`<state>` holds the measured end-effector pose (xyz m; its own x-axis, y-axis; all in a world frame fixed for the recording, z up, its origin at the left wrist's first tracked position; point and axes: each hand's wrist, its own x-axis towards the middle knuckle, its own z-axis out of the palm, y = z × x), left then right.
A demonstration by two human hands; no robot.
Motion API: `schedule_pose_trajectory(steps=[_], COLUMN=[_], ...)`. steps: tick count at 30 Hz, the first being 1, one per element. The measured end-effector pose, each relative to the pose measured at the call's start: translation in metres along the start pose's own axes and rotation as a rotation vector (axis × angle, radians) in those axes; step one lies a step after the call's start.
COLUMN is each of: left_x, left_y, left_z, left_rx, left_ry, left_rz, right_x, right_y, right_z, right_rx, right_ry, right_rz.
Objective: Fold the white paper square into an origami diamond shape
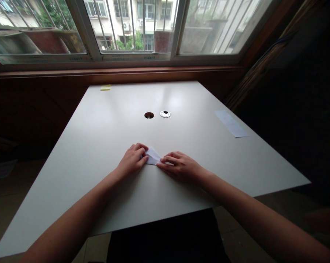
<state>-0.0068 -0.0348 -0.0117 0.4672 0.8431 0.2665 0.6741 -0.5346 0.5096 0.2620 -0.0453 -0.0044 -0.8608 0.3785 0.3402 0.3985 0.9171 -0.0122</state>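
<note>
A small piece of folded white paper (153, 156) lies at the middle of the white table, between both hands. My left hand (133, 156) grips its left side, fingers curled over the edge and the thumb below. At the paper's lower right corner, my right hand (178, 164) pinches it between thumb and fingers. A crease runs across the visible part of the paper. Its left end and the tip at right are partly covered by my fingers.
The white table (112, 124) has a round hole (149, 115) with a ring-shaped cover (165, 114) beside it. A white paper strip (231, 123) lies near the right edge, a yellow sticky note (105, 87) at the far left. Behind stands a barred window (134, 56).
</note>
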Motion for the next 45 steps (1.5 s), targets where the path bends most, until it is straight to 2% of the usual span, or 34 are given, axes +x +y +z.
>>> schedule_pose_trajectory(steps=[11,22,27,30,33,45], left_x=[0.001,-0.002,-0.001,0.001,0.002,0.003], left_y=[0.000,-0.004,-0.015,-0.026,-0.036,-0.050], left_z=[0.001,0.001,-0.007,-0.012,-0.014,-0.009], left_rx=[0.019,0.015,0.036,0.057,0.064,0.135], left_ry=[-0.014,0.027,0.043,-0.018,-0.030,-0.046], left_rz=[-0.003,0.053,0.057,0.169,0.266,0.315], right_x=[0.013,0.020,0.020,0.023,0.026,0.041], right_y=[-0.011,-0.011,-0.012,-0.011,-0.010,-0.011], right_z=[-0.002,0.003,0.005,0.007,0.009,0.011], right_rx=[-0.096,-0.025,-0.003,0.021,0.040,-0.020], right_ry=[-0.038,-0.016,-0.002,-0.008,-0.011,-0.065], right_rz=[0.021,0.089,0.084,0.010,-0.023,-0.005])
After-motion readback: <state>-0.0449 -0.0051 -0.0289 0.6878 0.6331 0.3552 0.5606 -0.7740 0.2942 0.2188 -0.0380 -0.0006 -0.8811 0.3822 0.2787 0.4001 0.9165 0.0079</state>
